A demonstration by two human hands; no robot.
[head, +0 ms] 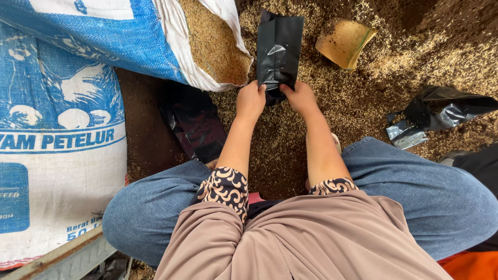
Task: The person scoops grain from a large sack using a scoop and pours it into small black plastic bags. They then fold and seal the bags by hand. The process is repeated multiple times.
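a black bag (pixel 279 49) is held by its near edge over the husk-strewn ground (pixel 363 98), stretched away from the person. the left hand (pixel 251 99) is clamped on the bag's near left corner, fingers curled together around it. the right hand (pixel 299 96) is clamped on the near right corner, just beside the left. an open sack (pixel 155 41) of husks lies to the far left, touching the bag's edge. a yellow scoop (pixel 345 42) is seen to the far right. crumpled bags (pixel 441 116) lie at the right, well apart.
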